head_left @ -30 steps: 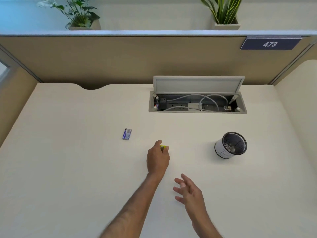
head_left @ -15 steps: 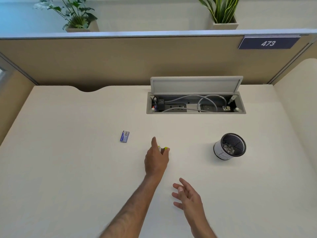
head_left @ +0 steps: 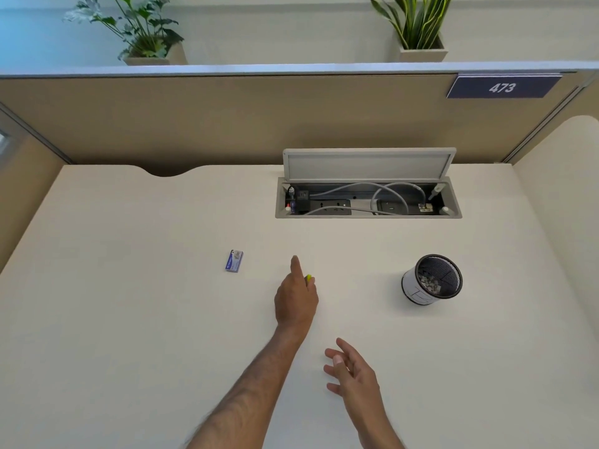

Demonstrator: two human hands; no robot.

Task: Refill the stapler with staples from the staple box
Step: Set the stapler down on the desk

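Observation:
A small yellow-green stapler (head_left: 309, 277) lies at mid-desk, almost wholly hidden under my left hand (head_left: 295, 294). Only its tip shows by the fingers. My left hand's fingers curl over it and the thumb points straight away from me. The staple box (head_left: 234, 261), small, blue and white, lies flat on the desk to the left of that hand, about a hand's width away. My right hand (head_left: 352, 372) hovers nearer to me and slightly right, fingers spread, holding nothing.
A white cup with a black mesh inside (head_left: 432, 280) holding small clips stands to the right. Behind is an open cable well (head_left: 368, 200) with sockets and wires, its lid up. Partition walls (head_left: 194, 118) close the desk (head_left: 129, 319) at the back and sides.
My left thumb has lifted from beside the stapler and now points straight forward. The right hand has hardly moved. The view has tilted slightly.

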